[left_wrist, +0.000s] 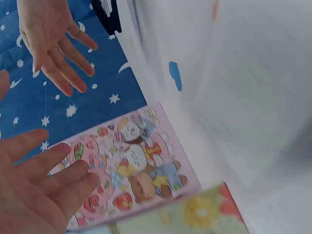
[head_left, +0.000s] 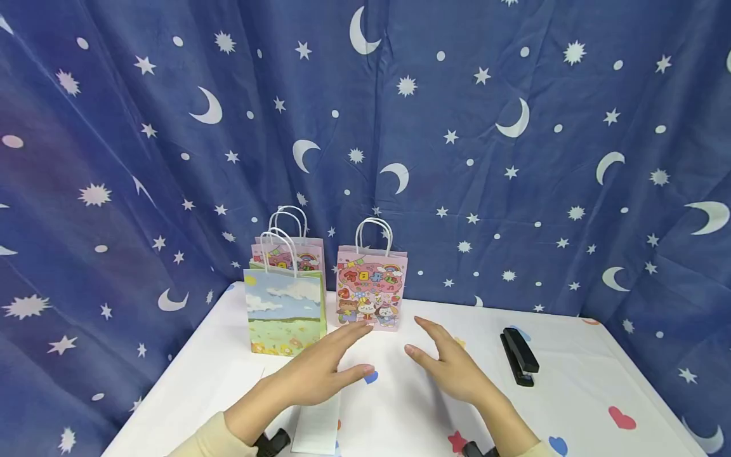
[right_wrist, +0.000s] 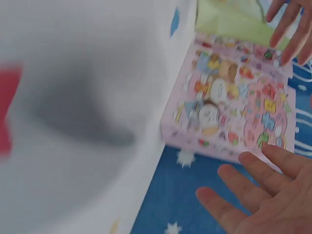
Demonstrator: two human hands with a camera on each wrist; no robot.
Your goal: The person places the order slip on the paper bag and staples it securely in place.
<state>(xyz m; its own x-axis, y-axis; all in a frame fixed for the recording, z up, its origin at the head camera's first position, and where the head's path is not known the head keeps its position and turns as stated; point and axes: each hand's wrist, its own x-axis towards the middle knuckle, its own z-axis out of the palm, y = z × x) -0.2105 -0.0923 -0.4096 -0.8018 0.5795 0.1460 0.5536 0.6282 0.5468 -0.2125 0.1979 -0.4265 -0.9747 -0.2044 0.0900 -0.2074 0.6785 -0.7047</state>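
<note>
Both hands hover above the white table, apart from each other and holding nothing. My left hand [head_left: 320,371] has its fingers stretched toward a pink cartoon gift bag [head_left: 371,289] standing upright at the back. Across from it, my right hand [head_left: 448,362] is spread the same way, fingers extended. Left of the pink bag stands a landscape-printed gift bag [head_left: 284,311] with white handles, in front of a second pink bag [head_left: 316,251]. In the left wrist view the pink bag [left_wrist: 131,165] lies past the left fingers; the right wrist view shows its printed front [right_wrist: 224,97] beyond the right fingers.
A black stapler [head_left: 518,357] lies on the table [head_left: 588,362] to the right. Below my left forearm is a flat white strip [head_left: 316,425], partly hidden. A blue star-and-moon curtain [head_left: 434,158] hangs behind the table's back edge.
</note>
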